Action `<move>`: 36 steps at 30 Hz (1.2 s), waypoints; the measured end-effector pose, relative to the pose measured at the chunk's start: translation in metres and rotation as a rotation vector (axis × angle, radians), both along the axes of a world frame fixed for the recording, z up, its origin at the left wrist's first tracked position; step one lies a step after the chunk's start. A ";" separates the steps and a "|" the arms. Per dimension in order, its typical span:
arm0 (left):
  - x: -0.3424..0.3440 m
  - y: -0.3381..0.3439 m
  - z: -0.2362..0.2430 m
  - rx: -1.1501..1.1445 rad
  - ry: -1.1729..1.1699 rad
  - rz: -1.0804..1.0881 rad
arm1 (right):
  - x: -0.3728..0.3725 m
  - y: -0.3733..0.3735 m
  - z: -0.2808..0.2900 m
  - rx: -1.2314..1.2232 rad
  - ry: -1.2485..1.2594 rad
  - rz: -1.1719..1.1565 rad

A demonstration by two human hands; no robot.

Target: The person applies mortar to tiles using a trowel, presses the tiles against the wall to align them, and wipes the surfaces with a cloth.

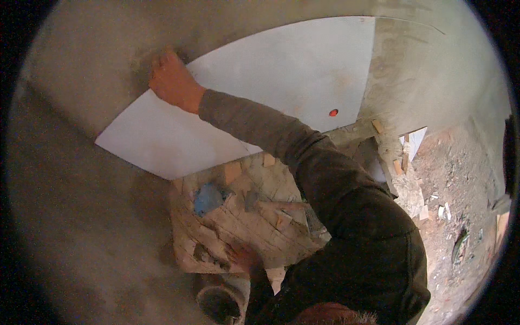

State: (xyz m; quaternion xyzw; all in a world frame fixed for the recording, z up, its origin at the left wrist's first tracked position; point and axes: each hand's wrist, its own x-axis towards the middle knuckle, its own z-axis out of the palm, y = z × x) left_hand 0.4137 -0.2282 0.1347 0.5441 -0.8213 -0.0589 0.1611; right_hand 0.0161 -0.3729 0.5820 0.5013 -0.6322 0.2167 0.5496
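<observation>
A large white panel (pixel 287 65) with a curved top edge and a red round spot (pixel 333 112) lies against the plastered wall (pixel 97 70). My right hand (pixel 173 81), on a long dark-sleeved arm crossing the view, is closed at the panel's upper left edge; what its fingers hold, if anything, is hidden. My left hand (pixel 244 254) is low, dim and blurred, at the dusty work surface (pixel 189 254) below the panel, beside some small dark pieces (pixel 208 254); its fingers are unclear. A blue crumpled object (pixel 208 199) and several tan scraps (pixel 233 172) lie on that surface.
A round container (pixel 216 300) stands under the work surface's near edge. On the right, a smaller white piece (pixel 416 142) leans near the wall, and rubble (pixel 455 206) and scraps cover the bright ground.
</observation>
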 end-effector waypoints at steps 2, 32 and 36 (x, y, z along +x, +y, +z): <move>-0.005 -0.003 0.004 0.013 -0.028 -0.012 | -0.009 0.005 -0.001 0.054 -0.006 -0.006; 0.002 -0.001 -0.006 -0.039 -0.050 -0.035 | -0.159 0.217 -0.125 -0.150 0.012 0.037; 0.002 -0.001 0.001 -0.056 -0.107 -0.038 | -0.114 0.187 -0.113 -0.075 0.019 0.088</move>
